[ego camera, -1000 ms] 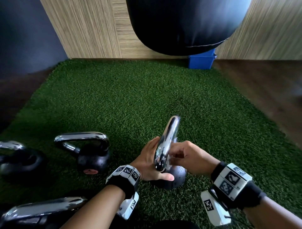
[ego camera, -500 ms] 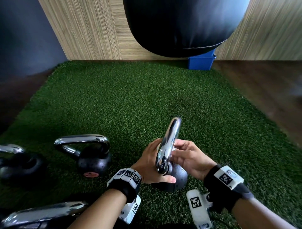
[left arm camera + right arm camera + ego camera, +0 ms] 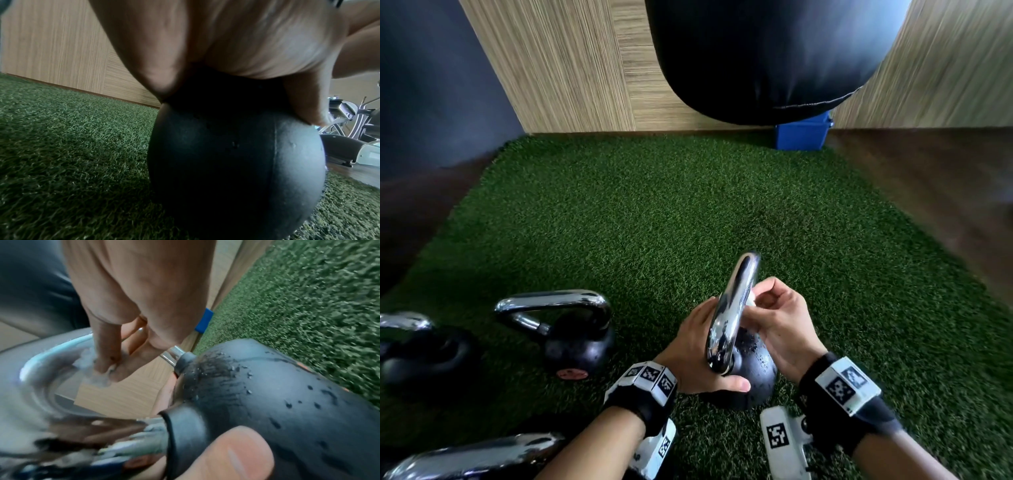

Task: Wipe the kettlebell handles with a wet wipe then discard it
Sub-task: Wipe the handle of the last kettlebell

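A black rubber-coated kettlebell with a chrome loop handle (image 3: pixel 734 308) stands on the green artificial turf (image 3: pixel 654 222) at about 6 o'clock in the head view, its handle seen edge-on and pointing toward 12 o'clock. The left hand (image 3: pixel 698 356) wraps the top of the black ball just below the handle, thumb across the near side, fingers curled behind; the left wrist view shows the palm pressed on the ball (image 3: pixel 236 162). The right hand (image 3: pixel 777 322) comes in from 4 o'clock, its fingertips (image 3: pixel 107 363) pinched together on a small crumpled white wet wipe (image 3: pixel 750 298) pressed against the inner side of the handle's chrome bar (image 3: pixel 51 353). Water droplets bead on the ball's shoulder (image 3: pixel 236 378).

At 9 o'clock of the held bell stands a second black kettlebell with a chrome handle (image 3: pixel 571 329), a pink disc at its base whose writing is too small to read. A third (image 3: pixel 417 353) sits at the left edge, and another chrome handle (image 3: pixel 472 452) shows at 7 o'clock. Both wrists wear black bands with white blocks printed in black square marker patterns (image 3: pixel 842 383). A black hanging punch bag (image 3: pixel 756 58) fills 12 o'clock, with a blue plastic box (image 3: pixel 801 135) behind it against the wood-grain wall panel (image 3: pixel 571 68). No brand or lettering is legible anywhere.
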A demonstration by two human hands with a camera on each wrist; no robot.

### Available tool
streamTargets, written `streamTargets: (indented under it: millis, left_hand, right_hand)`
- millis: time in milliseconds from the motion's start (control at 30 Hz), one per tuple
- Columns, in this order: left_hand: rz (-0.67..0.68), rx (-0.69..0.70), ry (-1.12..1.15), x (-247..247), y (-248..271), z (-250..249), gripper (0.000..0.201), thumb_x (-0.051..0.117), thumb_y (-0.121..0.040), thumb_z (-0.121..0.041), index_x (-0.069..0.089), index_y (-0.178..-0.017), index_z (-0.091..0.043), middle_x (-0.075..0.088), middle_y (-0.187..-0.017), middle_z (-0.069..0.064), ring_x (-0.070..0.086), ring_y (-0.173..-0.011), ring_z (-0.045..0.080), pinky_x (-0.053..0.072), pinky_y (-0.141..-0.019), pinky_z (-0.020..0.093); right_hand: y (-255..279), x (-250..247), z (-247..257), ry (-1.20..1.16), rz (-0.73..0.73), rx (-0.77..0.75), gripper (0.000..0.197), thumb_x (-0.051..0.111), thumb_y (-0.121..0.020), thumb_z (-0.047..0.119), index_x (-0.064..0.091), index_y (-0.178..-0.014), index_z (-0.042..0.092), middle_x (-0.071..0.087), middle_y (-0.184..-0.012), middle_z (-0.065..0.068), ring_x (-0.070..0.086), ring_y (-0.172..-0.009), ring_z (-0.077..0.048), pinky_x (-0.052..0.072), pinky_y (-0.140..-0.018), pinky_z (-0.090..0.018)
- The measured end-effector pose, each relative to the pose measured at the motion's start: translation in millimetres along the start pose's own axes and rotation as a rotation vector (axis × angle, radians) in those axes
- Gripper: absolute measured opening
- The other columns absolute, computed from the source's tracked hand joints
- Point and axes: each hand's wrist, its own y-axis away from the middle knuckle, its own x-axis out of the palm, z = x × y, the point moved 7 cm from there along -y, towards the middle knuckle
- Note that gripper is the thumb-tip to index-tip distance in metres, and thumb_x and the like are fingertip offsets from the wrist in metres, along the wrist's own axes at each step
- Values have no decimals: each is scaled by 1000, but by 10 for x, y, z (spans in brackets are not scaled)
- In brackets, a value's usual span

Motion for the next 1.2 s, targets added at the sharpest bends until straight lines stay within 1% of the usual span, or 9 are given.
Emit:
streamTargets:
  millis: [100,267,400,633,767,867,967,1033,1200]
  left_hand:
    - [-6,4,9,4,-14,26,137,83,-54,-62,10,-161,-19,21,-168,9,22,-156,26,25,-126,44]
    - [-39,145,25,-15,-18,-28,119,89,-54,-53,7,-140,-62,30,-160,11,32,-151,29,28,-125,46]
    - [-8,40,-10,-1,-42,54,137,82,-52,-64,11,-161,-20,22,-168,9,23,-156,27,26,-126,45]
    - [-26,82,-90,-27,-3,-33,118,71,-61,-59,26,-156,-6,36,-159,10,35,-148,25,22,-126,47]
    - [86,160,-406,-42,2,-101,126,70,-66,-67,8,-163,-16,14,-164,-7,9,-154,12,-4,-128,54]
    - [221,69,-437,-228,56,-196,137,79,-58,-78,-2,-159,-34,31,-163,-9,32,-150,16,1,-127,59]
    - [156,92,-308,-433,195,-486,122,81,-57,-81,13,-148,-37,58,-138,-11,64,-116,10,55,-100,28]
    - [37,162,-406,-495,279,-707,109,76,-61,-83,28,-142,-28,60,-124,-10,66,-101,6,54,-74,12]
    - [-250,217,-389,-577,374,-955,64,72,-83,-39,44,-138,-21,62,-113,-14,58,-84,-5,50,-70,5]
  right_hand:
    - [-78,-93,148,212,-178,-117,28,86,-57,3,64,-73,9,69,-70,-12,66,-61,-24,60,-57,-32]
    - [-113,-171,221,430,-295,-226,30,86,-64,-2,64,-69,18,65,-63,-3,58,-56,-18,53,-53,-30]
    - [-179,-245,231,529,-456,-239,23,82,-68,0,65,-78,12,69,-68,-3,64,-53,-8,51,-49,-20]
    - [-231,-298,151,564,-692,-130,14,73,-70,6,65,-79,11,63,-48,7,53,-32,5,37,-33,-9]
    - [-245,-379,57,650,-731,78,25,72,-65,18,61,-86,15,70,-57,2,66,-43,-7,52,-41,-18]
    - [-252,-374,13,836,-654,177,38,74,-62,30,54,-93,21,72,-85,-6,73,-68,-18,62,-61,-32]
    - [-300,-271,128,1059,-519,107,54,80,-73,30,50,-117,20,65,-98,-2,66,-73,-13,57,-64,-30]
    - [-360,-111,320,1233,-313,-99,73,80,-78,21,42,-140,21,66,-89,1,58,-65,-5,50,-63,-25]
    - [-379,292,635,1569,243,-389,76,74,-79,-2,46,-146,21,69,-93,13,64,-71,4,57,-74,-15]
